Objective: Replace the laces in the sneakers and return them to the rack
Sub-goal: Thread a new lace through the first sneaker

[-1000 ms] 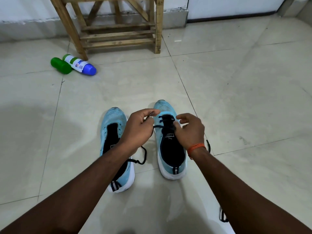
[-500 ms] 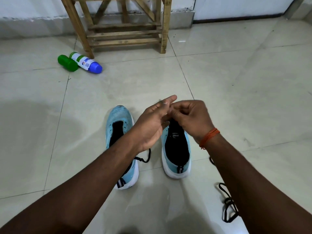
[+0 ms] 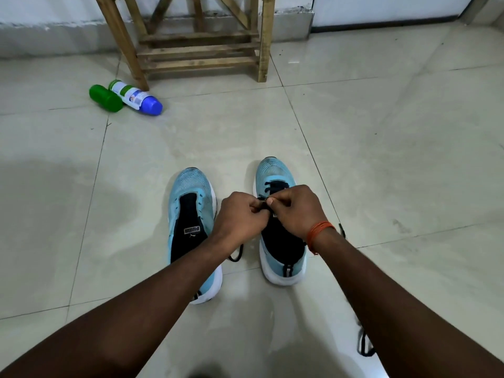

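Two light blue sneakers stand side by side on the tiled floor, toes pointing away. The left sneaker [image 3: 191,214] has no lace and shows its black tongue. On the right sneaker [image 3: 275,173] a black lace [image 3: 274,185] crosses the front eyelets. My left hand [image 3: 240,216] and my right hand [image 3: 296,210] meet over the right sneaker's tongue, both pinching the lace between fingertips. One loose lace part [image 3: 237,255] trails between the shoes. Another black lace [image 3: 364,343] lies by my right forearm.
A wooden rack [image 3: 199,47] stands against the far wall, its low slats bare. A green bottle [image 3: 105,99] and a white bottle with a blue cap [image 3: 136,97] lie on the floor by the rack's left leg.
Both hands have come down from a raised position onto the right sneaker's tongue. The view has shifted, showing the shoes lower and closer.
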